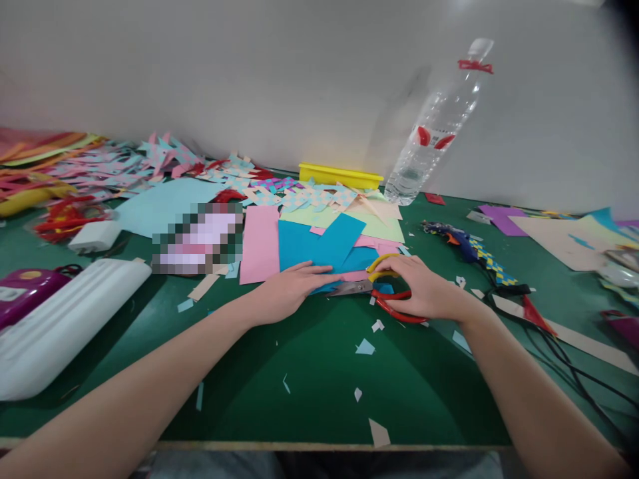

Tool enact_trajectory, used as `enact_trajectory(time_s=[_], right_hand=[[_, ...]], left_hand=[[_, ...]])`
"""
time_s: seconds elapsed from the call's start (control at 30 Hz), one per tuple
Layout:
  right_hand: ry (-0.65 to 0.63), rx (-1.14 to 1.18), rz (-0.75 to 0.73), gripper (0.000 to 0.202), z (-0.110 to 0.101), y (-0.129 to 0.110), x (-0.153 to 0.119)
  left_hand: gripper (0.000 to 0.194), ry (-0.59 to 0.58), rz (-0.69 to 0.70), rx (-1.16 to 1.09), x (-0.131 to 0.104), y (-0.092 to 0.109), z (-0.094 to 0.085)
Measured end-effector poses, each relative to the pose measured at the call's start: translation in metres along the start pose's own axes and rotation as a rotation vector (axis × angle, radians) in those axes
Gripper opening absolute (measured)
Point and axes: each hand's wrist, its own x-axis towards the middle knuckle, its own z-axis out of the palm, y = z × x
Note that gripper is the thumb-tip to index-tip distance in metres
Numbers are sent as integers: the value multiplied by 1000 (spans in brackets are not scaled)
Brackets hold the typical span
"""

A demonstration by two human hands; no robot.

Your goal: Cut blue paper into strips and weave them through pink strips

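My right hand [424, 286] holds a pair of scissors [354, 287] by its loops, one yellow and one red; the handles are spread and the blades point left. My left hand [287, 291] is closed over the near edge of some paper, with a pink strip [354, 275] and a bit of blue paper beside its fingertips. The blades lie just by these fingertips. Behind the hands, blue paper [299, 243] lies on a pile with a loose blue strip [344, 236] across it, beside a pink sheet [260, 243] and a pale green one.
A clear bottle [434, 133] leans against the wall. A blurred-out phone-like object [200, 243], a white adapter [94, 236] and a long white object [74, 326] lie left. Woven paper strips [309, 197] line the back. Black cables [554, 352] run right, and paper scraps [365, 346] litter the green table.
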Motion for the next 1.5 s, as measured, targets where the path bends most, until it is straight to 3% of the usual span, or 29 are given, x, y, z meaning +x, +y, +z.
enact_trajectory(time_s=[1.13, 1.5], right_hand=[[23, -53, -64, 35, 4, -10, 4], [-11, -50, -65, 35, -3, -1, -1]], left_hand=[[65, 1, 38, -26, 0, -1, -2], [66, -9, 2, -17, -1, 1, -4]])
